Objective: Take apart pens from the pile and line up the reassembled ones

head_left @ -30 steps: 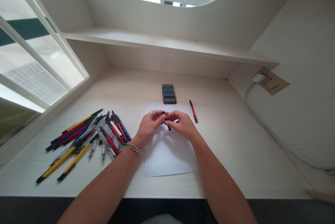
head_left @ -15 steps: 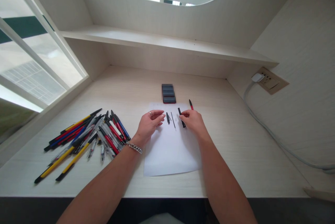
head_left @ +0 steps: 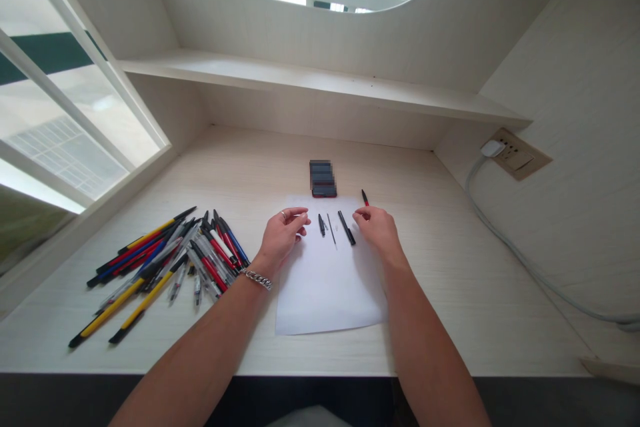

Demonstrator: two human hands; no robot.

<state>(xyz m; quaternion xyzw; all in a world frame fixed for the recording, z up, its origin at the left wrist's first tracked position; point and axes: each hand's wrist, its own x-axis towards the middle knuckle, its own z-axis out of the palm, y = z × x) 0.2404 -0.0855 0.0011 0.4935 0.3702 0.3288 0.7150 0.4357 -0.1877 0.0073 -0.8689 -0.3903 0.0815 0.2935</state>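
Note:
A white sheet of paper (head_left: pixel 325 300) lies on the desk with pen parts spread across its upper half. They are a short black pen section (head_left: pixel 321 224), a thin refill (head_left: pixel 331 228), and a black pen barrel (head_left: pixel 347 228). A tiny clear piece lies beside the refill, too small to name. Left of the short section, my left hand (head_left: pixel 285 232) is open and empty, its fingers loosely bent. My right hand (head_left: pixel 379 230) rests just right of the barrel, apart from it, with loosely curled fingers and nothing visible in them. Beyond it, a red and black pen (head_left: pixel 365 198) is partly covered.
A heap of pens (head_left: pixel 165 260) in several colours covers the desk's left side. Behind the paper lies a dark, blurred-out phone-like object (head_left: pixel 323 179). A shelf (head_left: pixel 320 80) spans the back. On the right, a grey cable (head_left: pixel 515 244) runs from a wall socket (head_left: pixel 517 154).
My right hand has let go of the black barrel, which now lies on the paper, and has drawn back to the right. My left hand has shifted slightly left.

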